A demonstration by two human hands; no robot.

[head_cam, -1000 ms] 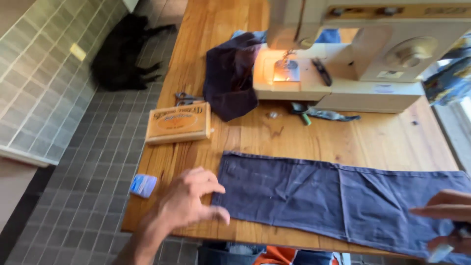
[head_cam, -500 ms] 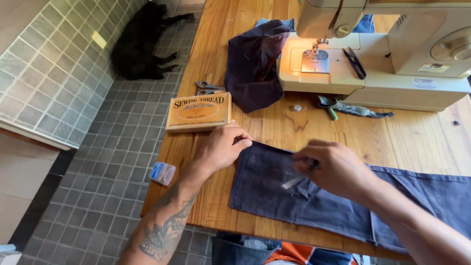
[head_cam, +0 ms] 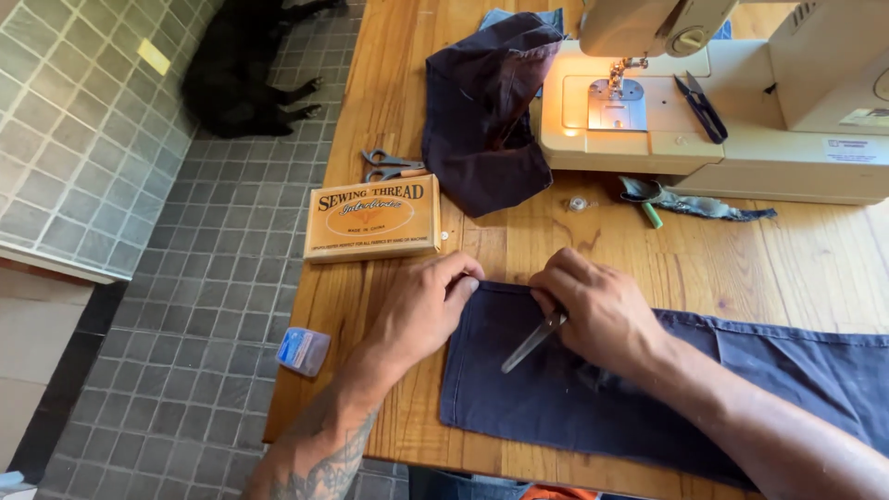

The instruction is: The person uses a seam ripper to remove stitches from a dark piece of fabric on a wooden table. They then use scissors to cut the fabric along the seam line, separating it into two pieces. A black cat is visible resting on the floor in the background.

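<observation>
A long strip of dark blue cloth (head_cam: 648, 389) lies flat along the near edge of the wooden tabletop (head_cam: 787, 268). The left hand (head_cam: 421, 306) presses on the cloth's top left corner, fingers curled over the hem, its grip closed on the cloth edge. The right hand (head_cam: 593, 310) rests just beside it on the same hem, its grip closed around small metal scissors (head_cam: 532, 341) whose blades point down and left over the cloth. Behind the hands sit an orange thread box (head_cam: 372, 218), a bunched dark cloth (head_cam: 486, 111) and a cream sewing machine (head_cam: 741, 102).
</observation>
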